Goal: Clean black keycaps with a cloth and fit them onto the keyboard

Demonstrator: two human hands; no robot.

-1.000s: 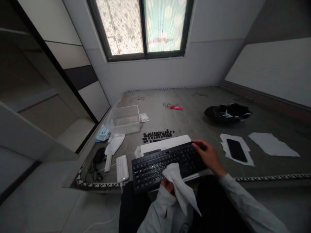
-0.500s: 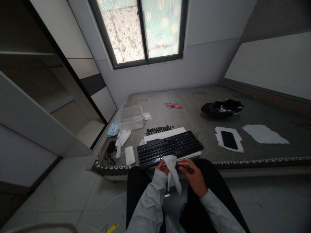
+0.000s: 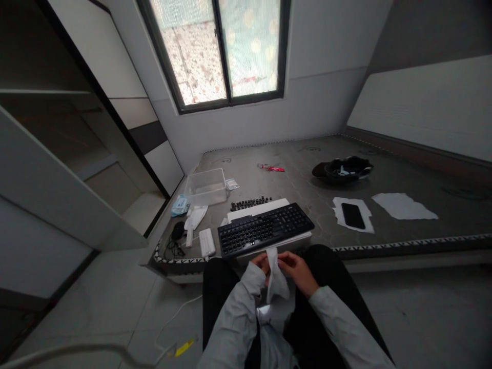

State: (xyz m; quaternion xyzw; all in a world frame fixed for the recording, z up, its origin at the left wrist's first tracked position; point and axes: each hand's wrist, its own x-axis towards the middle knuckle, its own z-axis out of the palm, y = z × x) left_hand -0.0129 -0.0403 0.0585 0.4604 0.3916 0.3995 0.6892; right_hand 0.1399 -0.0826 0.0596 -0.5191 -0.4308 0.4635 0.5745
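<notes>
A strip of white tissue [image 3: 277, 287] hangs down between my hands, in front of the keyboard's near edge. My left hand [image 3: 263, 263] is closed on the tissue's upper left side. From the right, my right hand [image 3: 299, 271] pinches at the same upper part with bent fingers; anything small inside the fold is hidden. Just beyond my hands a black keyboard [image 3: 265, 229] rests at a slant on a white box [image 3: 303, 237]. Behind it, several loose black keycaps [image 3: 249, 204] stand in rows on the mattress.
Left lie a clear plastic bin [image 3: 207, 187], a white power strip [image 3: 206, 242], a black cable [image 3: 176, 246] and blue packets [image 3: 179, 205]. Right are a phone [image 3: 352, 216] on white paper, another paper sheet [image 3: 404, 206] and a dark cap [image 3: 342, 170]. A red item [image 3: 273, 168] lies farther back.
My right hand has moved left and in to the tissue, and both hands now meet at its top. The tissue has drawn back slightly from the keyboard. The view has shifted a little.
</notes>
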